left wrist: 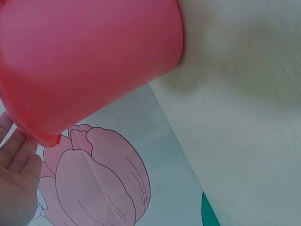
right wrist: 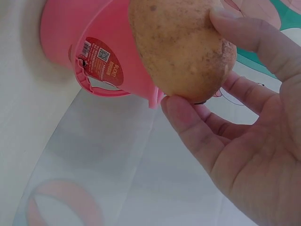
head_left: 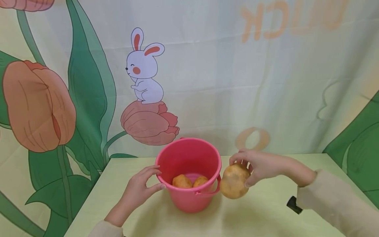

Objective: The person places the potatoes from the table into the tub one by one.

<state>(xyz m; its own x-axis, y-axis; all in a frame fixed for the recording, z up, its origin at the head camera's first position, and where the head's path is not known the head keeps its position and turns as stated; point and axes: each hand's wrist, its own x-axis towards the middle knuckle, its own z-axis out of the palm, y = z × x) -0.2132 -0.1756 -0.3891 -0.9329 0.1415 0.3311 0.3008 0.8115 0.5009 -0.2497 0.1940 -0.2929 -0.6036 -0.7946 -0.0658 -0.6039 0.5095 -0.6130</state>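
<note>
R hand (head_left: 260, 166) is gripping a big potato (head_left: 234, 181), fingers and thumb curling round its upper end. Potato is hanging just beside the pink bucket (head_left: 189, 197), near the rim by the handle (head_left: 208, 192), off the table (head_left: 266, 214); long axis is running roughly top-right to bottom-left in head view. L hand (head_left: 142, 187) is resting w/ relaxed fingers touching the bucket's left rim, holding nothing. Two smaller potatoes (head_left: 189, 181) are lying side by side inside the bucket.
</note>
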